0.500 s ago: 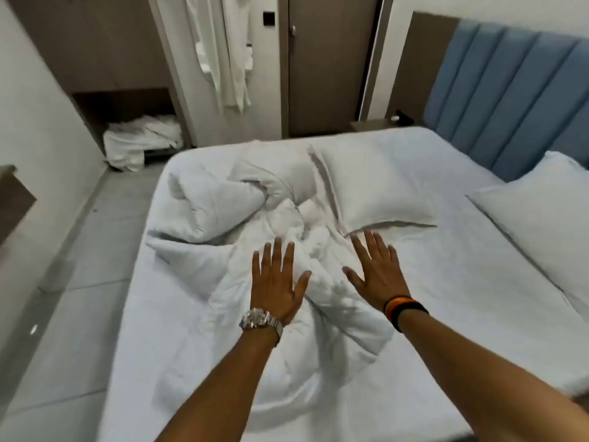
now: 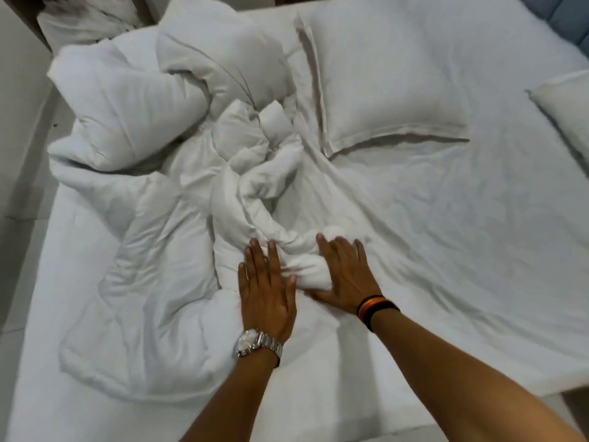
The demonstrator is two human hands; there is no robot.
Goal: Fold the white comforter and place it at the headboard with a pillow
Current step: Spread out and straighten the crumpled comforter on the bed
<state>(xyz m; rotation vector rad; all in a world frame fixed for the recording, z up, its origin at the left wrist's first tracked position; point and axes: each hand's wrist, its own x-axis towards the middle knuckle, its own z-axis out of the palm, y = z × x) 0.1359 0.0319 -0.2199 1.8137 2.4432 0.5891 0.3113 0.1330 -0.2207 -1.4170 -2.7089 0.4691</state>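
- white comforter [image 2: 153, 256]: unfolded, crumpled in a twisted heap over the left half of the bed [image 2: 446, 250], bulk toward the far left corner, one roll running to the bed's middle.
- left hand [image 2: 267, 291]: fingers extended and spread, palm down, pressed flat on the near end of that roll; nothing gripped. metal watch [image 2: 258, 342] on the wrist.
- right hand [image 2: 345, 272]: also flat and spread, palm down, touching the roll's right side; no grip. dark and orange bands [image 2: 376, 309] on the wrist.
- pillow [image 2: 382, 74]: flat near the bed's far edge, its left edge touching the comforter.
- second pillow [image 2: 567, 100]: at the right edge, by the blue headboard [image 2: 564, 14].
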